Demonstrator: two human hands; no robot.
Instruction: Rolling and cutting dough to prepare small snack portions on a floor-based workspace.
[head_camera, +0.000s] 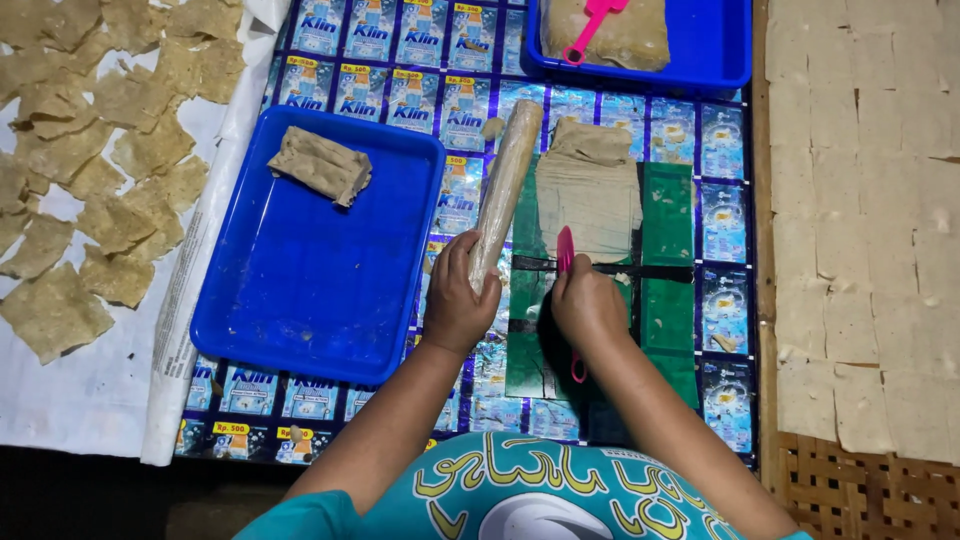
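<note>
My left hand (456, 295) grips the near end of a long, dough-dusted rolling pin (507, 175) that slants up and away over the mat. My right hand (588, 305) holds a pink plastic scraper (566, 250), its blade pointing at the near edge of a thin rolled-out sheet of tan dough (588, 195). The sheet lies on a green plastic work sheet (667, 230). Both hands sit close together just below the dough.
A blue tray (300, 290) on the left holds a folded dough piece (322, 165). A second blue tray (715, 60) at the top holds dough and a pink scraper (592, 25). Cut dough squares (110, 180) lie on white paper at left; dough sheets (865, 230) cover a woven rack at right.
</note>
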